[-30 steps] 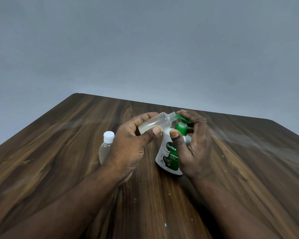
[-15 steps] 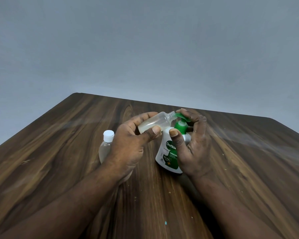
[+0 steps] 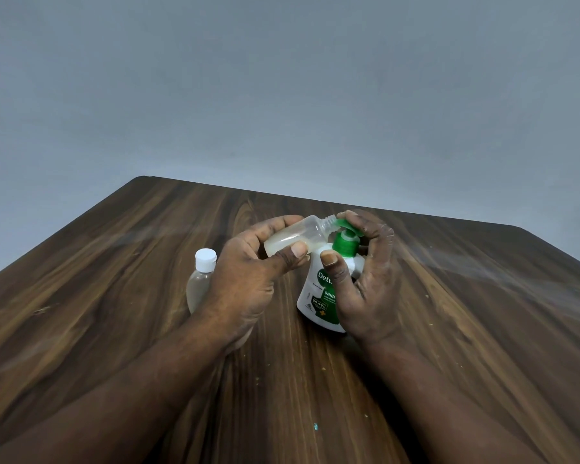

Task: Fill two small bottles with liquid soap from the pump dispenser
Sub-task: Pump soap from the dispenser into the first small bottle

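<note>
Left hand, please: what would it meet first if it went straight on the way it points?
Likely the green pump nozzle, just beyond the mouth of the small bottle the left hand holds; depth is unclear.

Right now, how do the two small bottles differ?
The held bottle is uncapped; the standing bottle wears a white cap. The held bottle lies tilted in the left hand, neck at the pump dispenser spout; the standing bottle is upright on the table. Both are clear plastic holding pale liquid.
</note>
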`<action>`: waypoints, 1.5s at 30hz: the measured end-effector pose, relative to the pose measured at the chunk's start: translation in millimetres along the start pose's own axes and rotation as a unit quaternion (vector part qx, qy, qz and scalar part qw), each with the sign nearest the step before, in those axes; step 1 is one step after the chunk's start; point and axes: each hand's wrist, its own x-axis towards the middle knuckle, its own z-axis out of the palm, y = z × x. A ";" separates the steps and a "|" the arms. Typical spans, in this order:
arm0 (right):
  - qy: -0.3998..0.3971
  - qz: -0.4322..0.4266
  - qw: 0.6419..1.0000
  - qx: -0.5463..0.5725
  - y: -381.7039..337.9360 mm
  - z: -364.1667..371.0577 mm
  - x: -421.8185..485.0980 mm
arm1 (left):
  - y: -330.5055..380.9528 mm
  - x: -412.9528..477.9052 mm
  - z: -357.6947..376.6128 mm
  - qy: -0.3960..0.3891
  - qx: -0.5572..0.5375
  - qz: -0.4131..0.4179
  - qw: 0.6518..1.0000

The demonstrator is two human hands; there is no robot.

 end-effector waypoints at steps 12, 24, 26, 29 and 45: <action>-0.010 0.000 1.000 0.000 2.1 -2.7 5.9 | 0.4 1.4 1.3 -0.011 -0.023 0.010 1.000; -0.007 0.001 1.000 0.006 0.6 -1.4 1.3 | 0.0 -0.2 0.6 -0.015 -0.023 0.003 1.000; -0.007 -0.001 1.000 0.016 0.5 -2.4 4.5 | 0.7 0.2 0.6 -0.015 -0.022 0.004 1.000; -0.003 -0.003 1.000 0.010 -0.4 -2.7 6.6 | -0.1 1.0 0.2 -0.017 -0.017 0.005 1.000; 0.005 0.008 1.000 -0.004 -2.0 0.1 2.2 | 2.1 -0.4 0.0 -0.017 -0.019 0.008 1.000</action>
